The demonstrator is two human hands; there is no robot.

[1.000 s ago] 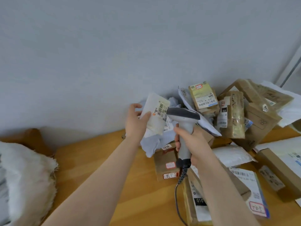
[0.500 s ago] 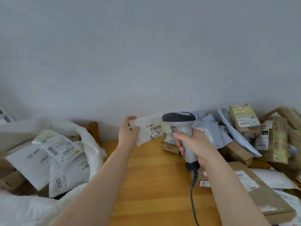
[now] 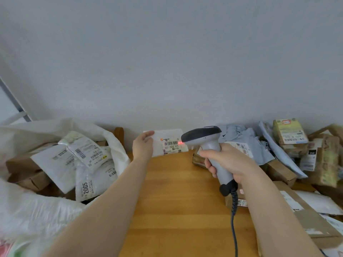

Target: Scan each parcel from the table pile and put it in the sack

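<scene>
Just above the middle of the frame, the left hand (image 3: 143,147) pinches the left end of a small white parcel (image 3: 168,138) and holds it level over the far edge of the wooden table (image 3: 181,204), its label turned toward the camera. A red light (image 3: 180,143) glows on the right end of the barcode on that label. To the right of centre, the right hand (image 3: 229,161) is wrapped round the grey handle of a scanner (image 3: 208,143). The scanner's dark head points left and almost touches the parcel's right edge. A coiled cable (image 3: 234,217) hangs from the bottom of the handle to the lower edge of the frame. The two hands are apart, with the parcel and the scanner head between them. A white sack (image 3: 37,210) fills the lower left of the frame, open, with white bags and brown boxes (image 3: 83,164) lying inside. At the right edge, the pile (image 3: 297,151) of brown boxes, blue-grey bags and white bags lies on the table against the pale wall (image 3: 167,52).
</scene>
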